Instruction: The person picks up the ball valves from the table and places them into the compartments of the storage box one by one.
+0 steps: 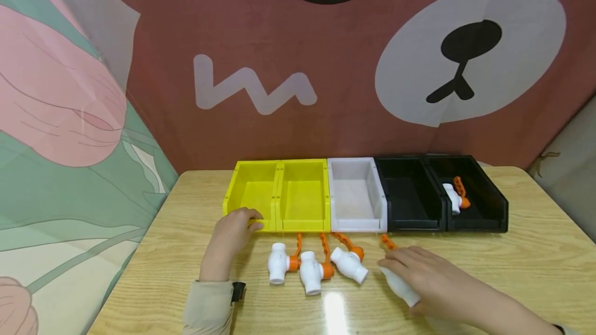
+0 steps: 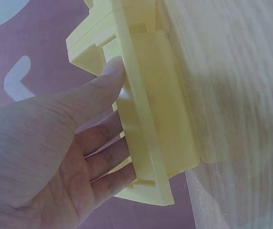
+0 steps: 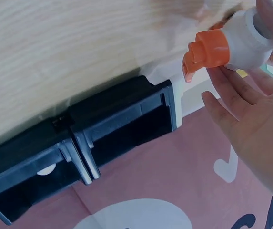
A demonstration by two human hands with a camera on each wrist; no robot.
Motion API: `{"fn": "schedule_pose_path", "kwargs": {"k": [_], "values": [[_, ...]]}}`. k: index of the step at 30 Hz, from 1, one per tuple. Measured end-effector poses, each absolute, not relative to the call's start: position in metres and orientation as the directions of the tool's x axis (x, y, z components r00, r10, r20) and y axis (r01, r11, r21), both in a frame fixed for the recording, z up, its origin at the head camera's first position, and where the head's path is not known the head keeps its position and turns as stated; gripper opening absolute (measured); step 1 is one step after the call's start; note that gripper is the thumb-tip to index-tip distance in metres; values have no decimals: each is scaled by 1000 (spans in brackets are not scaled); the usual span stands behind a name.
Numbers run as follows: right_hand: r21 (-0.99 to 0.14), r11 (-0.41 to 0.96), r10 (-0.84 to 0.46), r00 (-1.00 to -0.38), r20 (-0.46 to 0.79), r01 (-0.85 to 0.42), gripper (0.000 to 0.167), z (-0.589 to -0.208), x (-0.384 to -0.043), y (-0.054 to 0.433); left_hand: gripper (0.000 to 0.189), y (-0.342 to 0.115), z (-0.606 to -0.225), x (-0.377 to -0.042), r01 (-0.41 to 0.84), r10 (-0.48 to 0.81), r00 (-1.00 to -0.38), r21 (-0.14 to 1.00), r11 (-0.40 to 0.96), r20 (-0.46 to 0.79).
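My right hand point(image 1: 426, 278) holds a white ball valve point(image 3: 248, 40) with an orange handle point(image 1: 388, 242) above the table, thumb and fingers on its white body. My palm covers part of the valve in the head view. My left hand point(image 1: 236, 226) rests at the front lip of the leftmost yellow bin point(image 2: 167, 105), its fingers extended and their tips hidden behind the lip in the left wrist view. Between my hands lie three more valves: one on the left point(image 1: 278, 263), one in the middle point(image 1: 311, 273), and one tilted on the right point(image 1: 349, 265).
Along the back of the wooden table point(image 1: 153, 273) stands a row of bins: a second yellow bin point(image 1: 303, 225), a white bin point(image 1: 357, 225), a black bin point(image 1: 416, 225) and another black bin point(image 1: 479, 224) holding one valve point(image 1: 452, 198). A printed cloth point(image 1: 279, 138) hangs behind.
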State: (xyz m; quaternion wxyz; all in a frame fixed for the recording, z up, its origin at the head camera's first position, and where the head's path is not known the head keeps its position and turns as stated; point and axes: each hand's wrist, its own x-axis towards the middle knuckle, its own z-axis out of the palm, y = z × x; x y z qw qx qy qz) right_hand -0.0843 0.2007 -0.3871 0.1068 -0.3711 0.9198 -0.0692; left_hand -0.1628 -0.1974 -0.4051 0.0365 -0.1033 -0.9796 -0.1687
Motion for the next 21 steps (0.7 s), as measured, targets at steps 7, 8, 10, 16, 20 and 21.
{"fn": "schedule_pose_path", "kwargs": {"k": [7, 8, 10, 16, 20, 21], "values": [[-205, 742, -668, -730, -147, -638, 87, -379, -84, 203, 17, -197, -405, -163, 216, 192, -976, 322, 922, 104], [-202, 744, -666, -733, -139, -637, 88, -378, -84, 204, 17, -197, -405, -163, 216, 193, -976, 323, 921, 102], [-192, 747, -662, -739, -123, -637, 87, -375, -84, 206, 17, -197, -406, -163, 215, 193, -976, 324, 921, 99], [-128, 722, -687, -726, -21, -680, 89, -366, -88, 213, 17, -197, -406, -163, 217, 193, -976, 323, 921, 105], [-88, 710, -699, -715, 28, -698, 90, -360, -93, 217, 17, -198, -406, -163, 220, 193, -975, 317, 922, 115], [-84, 710, -699, -714, 33, -699, 90, -359, -95, 218, 17, -198, -406, -163, 220, 193, -974, 317, 923, 115]]}}
